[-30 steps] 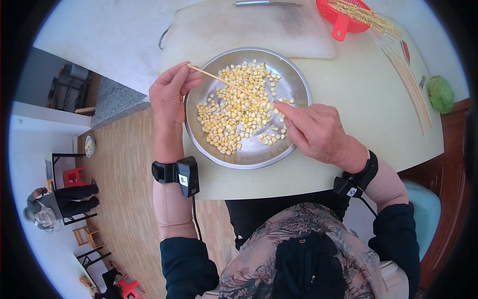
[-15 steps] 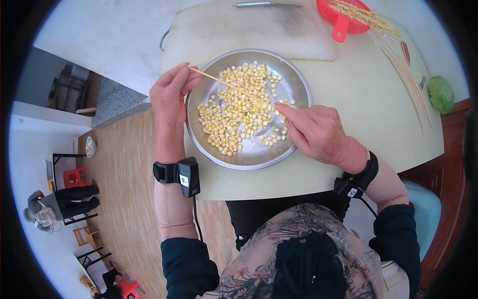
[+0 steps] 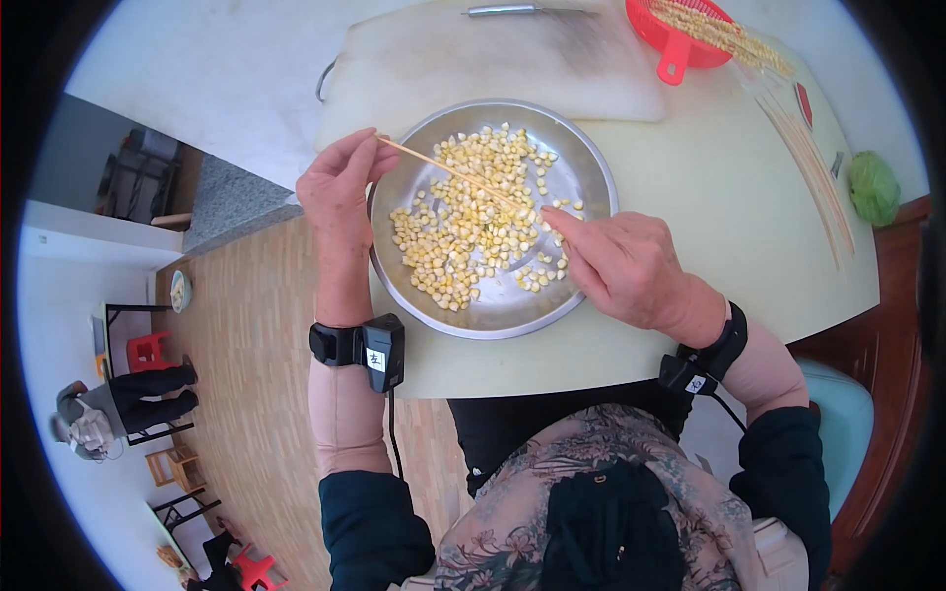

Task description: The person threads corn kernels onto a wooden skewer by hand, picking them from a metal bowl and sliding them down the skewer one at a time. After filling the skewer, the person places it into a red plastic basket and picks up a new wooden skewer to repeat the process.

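Observation:
A round steel plate (image 3: 581, 163) on the table holds several loose yellow corn kernels (image 3: 463, 231). My left hand (image 3: 335, 197) sits at the plate's left rim and pinches the end of a thin wooden skewer (image 3: 443, 167), which slants across the kernels toward the right. My right hand (image 3: 616, 261) rests over the plate's right side, its fingertips pinched together at the skewer's tip among the kernels. Whether a kernel is between those fingers I cannot tell.
A white cutting board (image 3: 493, 59) with a knife (image 3: 517, 9) lies behind the plate. A red strainer (image 3: 680, 34) with filled skewers stands at the back right, beside loose bare skewers (image 3: 808, 163) and a green object (image 3: 872, 185). Another person (image 3: 118, 404) sits far left.
The view has shifted slightly, so plate and hands sit a little lower in frame. My left hand tilted a bit at the skewer's end; my right fingertips stay at its tip.

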The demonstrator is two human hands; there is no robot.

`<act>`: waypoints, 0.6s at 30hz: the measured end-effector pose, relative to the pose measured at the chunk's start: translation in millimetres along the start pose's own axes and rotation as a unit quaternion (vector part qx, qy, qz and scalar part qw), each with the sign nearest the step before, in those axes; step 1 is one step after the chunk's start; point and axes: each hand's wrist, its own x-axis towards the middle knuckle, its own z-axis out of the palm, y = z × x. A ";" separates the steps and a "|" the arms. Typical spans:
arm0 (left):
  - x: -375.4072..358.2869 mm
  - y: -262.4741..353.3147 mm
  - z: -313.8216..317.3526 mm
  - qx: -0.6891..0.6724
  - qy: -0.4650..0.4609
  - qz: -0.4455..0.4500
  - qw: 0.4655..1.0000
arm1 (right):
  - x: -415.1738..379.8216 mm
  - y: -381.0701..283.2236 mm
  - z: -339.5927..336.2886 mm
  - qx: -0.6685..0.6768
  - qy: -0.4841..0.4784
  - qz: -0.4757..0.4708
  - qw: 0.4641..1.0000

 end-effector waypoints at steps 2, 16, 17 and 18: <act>-0.8 -0.3 1.2 0.012 0.004 0.007 1.000 | -0.6 -0.2 0.1 -0.002 -0.003 -0.003 1.000; 2.8 0.7 -3.2 -0.074 0.014 -0.063 0.995 | -2.9 -1.4 4.8 -0.024 0.003 -0.034 0.999; 2.9 1.2 -3.1 -0.074 0.014 -0.063 0.995 | -2.9 -1.7 4.7 -0.024 0.003 -0.034 0.999; 3.1 1.8 -3.1 -0.078 0.013 -0.070 0.994 | -2.9 -2.1 4.6 -0.027 0.000 -0.035 0.999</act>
